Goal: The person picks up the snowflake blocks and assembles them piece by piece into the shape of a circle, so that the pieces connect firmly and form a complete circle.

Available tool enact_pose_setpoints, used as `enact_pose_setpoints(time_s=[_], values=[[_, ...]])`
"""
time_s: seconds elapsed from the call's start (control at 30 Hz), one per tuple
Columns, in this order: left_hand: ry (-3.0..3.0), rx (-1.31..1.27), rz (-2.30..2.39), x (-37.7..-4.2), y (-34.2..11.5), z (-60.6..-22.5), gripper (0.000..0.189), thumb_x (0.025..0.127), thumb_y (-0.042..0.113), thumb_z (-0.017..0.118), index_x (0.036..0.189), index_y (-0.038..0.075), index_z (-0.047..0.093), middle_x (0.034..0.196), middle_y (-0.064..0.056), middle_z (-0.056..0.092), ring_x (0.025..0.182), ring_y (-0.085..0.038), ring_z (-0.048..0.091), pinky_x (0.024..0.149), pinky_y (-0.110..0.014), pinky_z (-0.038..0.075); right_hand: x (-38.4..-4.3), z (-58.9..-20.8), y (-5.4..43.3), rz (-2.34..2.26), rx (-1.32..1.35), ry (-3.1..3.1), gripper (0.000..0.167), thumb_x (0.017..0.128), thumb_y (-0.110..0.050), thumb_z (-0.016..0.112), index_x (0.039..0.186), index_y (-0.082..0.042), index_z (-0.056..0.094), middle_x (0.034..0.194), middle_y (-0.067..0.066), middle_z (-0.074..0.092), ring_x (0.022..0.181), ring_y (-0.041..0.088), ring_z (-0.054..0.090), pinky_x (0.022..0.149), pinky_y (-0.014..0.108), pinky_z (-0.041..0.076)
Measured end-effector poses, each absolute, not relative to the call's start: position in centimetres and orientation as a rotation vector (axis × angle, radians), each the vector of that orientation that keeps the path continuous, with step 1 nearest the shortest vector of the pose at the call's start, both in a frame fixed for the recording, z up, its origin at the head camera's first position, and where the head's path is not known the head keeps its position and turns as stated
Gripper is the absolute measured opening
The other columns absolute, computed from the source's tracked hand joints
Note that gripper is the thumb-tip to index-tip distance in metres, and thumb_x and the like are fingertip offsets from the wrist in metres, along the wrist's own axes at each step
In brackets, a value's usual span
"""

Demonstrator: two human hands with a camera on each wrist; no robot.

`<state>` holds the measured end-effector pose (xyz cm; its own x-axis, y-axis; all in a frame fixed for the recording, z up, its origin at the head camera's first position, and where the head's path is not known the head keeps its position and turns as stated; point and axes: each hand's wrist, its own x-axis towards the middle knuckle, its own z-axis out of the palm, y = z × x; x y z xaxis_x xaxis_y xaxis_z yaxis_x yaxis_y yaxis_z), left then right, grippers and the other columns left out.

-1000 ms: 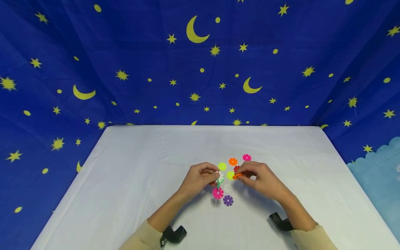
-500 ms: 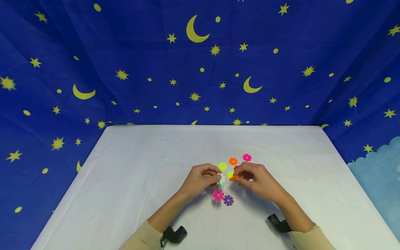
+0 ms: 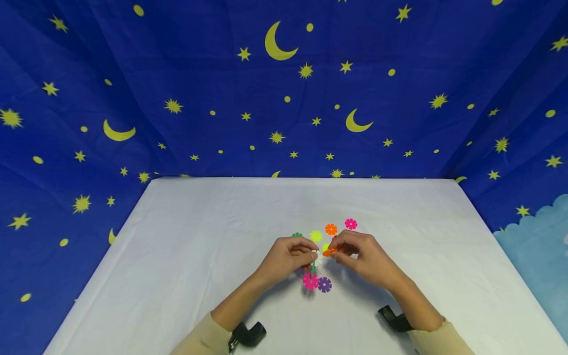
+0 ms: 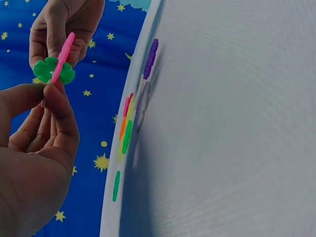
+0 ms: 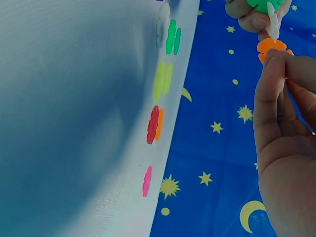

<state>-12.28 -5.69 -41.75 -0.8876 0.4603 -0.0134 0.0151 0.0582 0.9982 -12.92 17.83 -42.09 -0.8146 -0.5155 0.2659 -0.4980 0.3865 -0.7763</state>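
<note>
My left hand (image 3: 286, 259) pinches a white notched plastic disc (image 3: 316, 260) between thumb and fingertips. Slotted together with it are a green disc (image 4: 45, 70) and a pink disc (image 4: 63, 57), which hang toward me in the head view. My right hand (image 3: 366, 254) pinches an orange disc (image 5: 270, 48) at its edge, held nearly flat. In the right wrist view the edge-on white disc (image 5: 273, 22) meets the orange one's rim. Both hands are raised over the white table, fingertips close together.
Loose discs lie on the white-covered table (image 3: 199, 246): purple (image 3: 325, 284) in front, yellow-green (image 3: 315, 236), orange (image 3: 331, 229), pink (image 3: 351, 224) and green (image 3: 297, 235) behind the hands. A red one (image 5: 153, 125) is mostly hidden in the head view. A blue star-patterned curtain (image 3: 230, 88) surrounds the table.
Right hand has moved left with the orange disc, closing the gap to the white one. Left hand has shifted slightly right and toward me with the joined discs, uncovering a green disc behind.
</note>
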Motion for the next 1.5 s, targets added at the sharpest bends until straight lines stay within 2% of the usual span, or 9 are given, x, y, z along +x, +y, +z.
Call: enact_pose_setpoints(time_s=[0.17, 0.3, 0.43, 0.6, 0.87, 1.13, 1.5], values=[[2.036, 0.471, 1.878, -12.9, -5.5, -43.4, 0.017, 0.090, 0.005, 0.068, 0.104, -0.005, 0.068, 0.087, -0.014, 0.070, 0.066, -0.018, 0.064, 0.063, -0.030, 0.056, -12.9, -42.1, 17.7, -1.424, -0.989, 2.615, 0.023, 0.085, -0.004, 0.073, 0.096, -0.024, 0.068, 0.090, -0.011, 0.062, 0.075, 0.009, 0.062, 0.068, 0.026, 0.055], [2.045, 0.479, 1.858, -13.2, -5.4, -44.2, 0.015, 0.089, 0.012, 0.070, 0.101, 0.003, 0.072, 0.084, -0.005, 0.071, 0.066, -0.017, 0.065, 0.063, -0.031, 0.056, -12.9, -42.2, 17.7, -1.416, -1.031, 2.620, 0.023, 0.084, -0.004, 0.074, 0.096, -0.023, 0.068, 0.089, -0.011, 0.062, 0.075, 0.009, 0.061, 0.067, 0.026, 0.054], [2.059, 0.487, 1.837, -13.2, -5.3, -44.3, 0.013, 0.089, 0.015, 0.071, 0.099, 0.006, 0.073, 0.082, -0.004, 0.071, 0.066, -0.019, 0.066, 0.065, -0.041, 0.056, -12.9, -42.4, 17.6, -1.423, -1.070, 2.601, 0.024, 0.084, -0.002, 0.073, 0.096, -0.022, 0.068, 0.091, -0.010, 0.062, 0.075, 0.009, 0.061, 0.066, 0.026, 0.054], [2.080, 0.487, 1.799, -12.8, -5.3, -43.8, 0.010, 0.089, 0.006, 0.068, 0.098, 0.003, 0.072, 0.078, -0.005, 0.070, 0.064, -0.021, 0.066, 0.065, -0.051, 0.055, -13.0, -42.5, 17.5, -1.392, -1.096, 2.582, 0.020, 0.088, -0.006, 0.070, 0.097, -0.023, 0.067, 0.091, -0.011, 0.062, 0.076, 0.009, 0.060, 0.066, 0.026, 0.053], [2.096, 0.512, 1.782, -13.0, -5.5, -44.5, 0.006, 0.088, 0.008, 0.070, 0.094, 0.007, 0.073, 0.076, -0.003, 0.069, 0.062, -0.020, 0.065, 0.061, -0.043, 0.056, -12.7, -42.7, 17.1, -1.399, -1.146, 2.624, 0.025, 0.084, -0.001, 0.073, 0.095, -0.023, 0.069, 0.089, -0.013, 0.063, 0.074, 0.007, 0.059, 0.063, 0.024, 0.052], [2.184, 0.561, 1.728, -13.0, -5.6, -44.6, 0.006, 0.088, 0.005, 0.069, 0.091, 0.008, 0.074, 0.074, 0.000, 0.069, 0.060, -0.021, 0.066, 0.058, -0.042, 0.055, -12.5, -43.2, 16.5, -1.443, -1.223, 2.637, 0.021, 0.085, -0.004, 0.073, 0.095, -0.022, 0.070, 0.091, -0.012, 0.064, 0.075, 0.006, 0.059, 0.059, 0.023, 0.051], [2.175, 0.490, 1.722, -13.3, -5.5, -44.8, 0.007, 0.088, 0.007, 0.070, 0.093, 0.009, 0.074, 0.075, -0.001, 0.069, 0.063, -0.025, 0.067, 0.061, -0.044, 0.056, -12.5, -43.5, 16.3, -1.399, -1.140, 2.696, 0.022, 0.083, -0.003, 0.074, 0.094, -0.021, 0.070, 0.091, -0.013, 0.063, 0.075, 0.005, 0.059, 0.061, 0.023, 0.051]])
